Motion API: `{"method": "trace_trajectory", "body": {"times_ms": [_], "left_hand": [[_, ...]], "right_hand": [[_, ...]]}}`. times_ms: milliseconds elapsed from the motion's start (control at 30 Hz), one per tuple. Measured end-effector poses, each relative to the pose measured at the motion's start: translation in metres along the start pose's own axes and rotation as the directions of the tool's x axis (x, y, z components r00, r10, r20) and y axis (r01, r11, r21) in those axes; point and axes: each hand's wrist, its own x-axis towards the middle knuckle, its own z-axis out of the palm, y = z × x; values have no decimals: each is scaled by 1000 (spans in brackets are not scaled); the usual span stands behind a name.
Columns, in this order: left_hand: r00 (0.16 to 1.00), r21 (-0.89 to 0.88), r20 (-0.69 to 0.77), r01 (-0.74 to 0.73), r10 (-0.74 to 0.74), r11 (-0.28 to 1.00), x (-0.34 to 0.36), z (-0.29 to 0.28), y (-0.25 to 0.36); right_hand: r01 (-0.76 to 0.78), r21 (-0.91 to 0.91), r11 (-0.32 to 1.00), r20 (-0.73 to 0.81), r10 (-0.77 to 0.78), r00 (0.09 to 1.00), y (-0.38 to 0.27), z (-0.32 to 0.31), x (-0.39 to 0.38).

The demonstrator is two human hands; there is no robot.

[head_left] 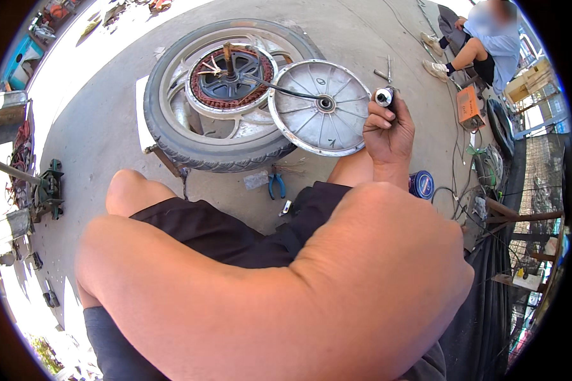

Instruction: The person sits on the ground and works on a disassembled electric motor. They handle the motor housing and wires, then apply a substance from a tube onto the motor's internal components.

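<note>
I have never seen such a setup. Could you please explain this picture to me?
There is no robot, only a person. The picture is from a wide fisheye camera on this person's head, looking down. A bare arm fills the foreground. The right hand holds a dark thing with a round silvery end; the left hand is not visible. Ahead lies a spoked wheel, overlapped by a round metal cover. Blue-handled pliers lie on the ground.

The tyre [225,157] is grey, cover [302,124] silvery, windings [199,90] seemingly red-brown.
</note>
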Motion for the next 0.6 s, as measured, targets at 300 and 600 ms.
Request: {"method": "trace_trajectory", "body": {"times_ms": [300,600], "left_hand": [[999,-13,2,-54,54,998,10,-2,0],[999,-11,13,-38,38,999,6,3,1]], "right_hand": [[-2,-5,1000,10,2,1000,-4,9,-5],[-20,14,1000,16,20,1000,1,-1,1]]}}
